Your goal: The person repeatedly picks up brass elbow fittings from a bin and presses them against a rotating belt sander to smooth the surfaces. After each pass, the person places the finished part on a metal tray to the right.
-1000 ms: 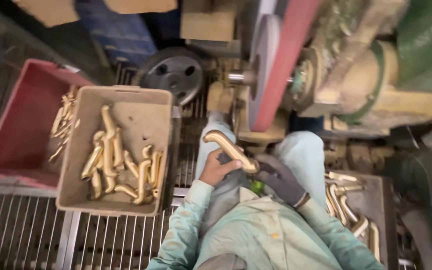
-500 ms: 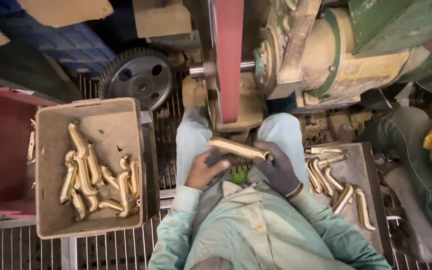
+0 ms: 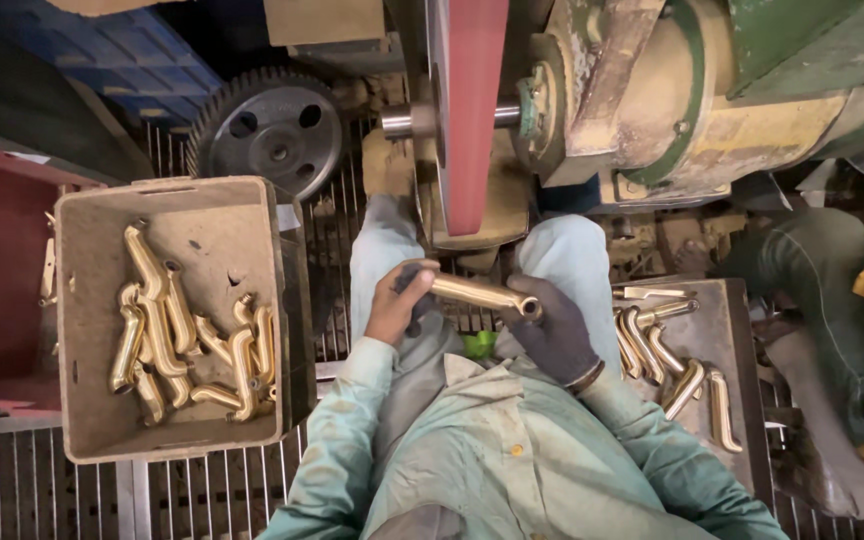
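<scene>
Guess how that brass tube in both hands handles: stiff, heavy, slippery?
The brass tube spans from the left hand to the right hand without sagging, so probably rigid. Solid-looking metal suggests heavy for its size. Its shiny round surface may be slippery and could roll if set down.

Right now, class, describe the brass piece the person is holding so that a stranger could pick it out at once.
Start at the red belt of the big grinding machine at top centre. Just below it, over the person's lap, the left hand and the dark-gloved right hand hold one brass tube crosswise between them. Every other brass piece lies in the grey bin or the tray; only this one is held.
</scene>
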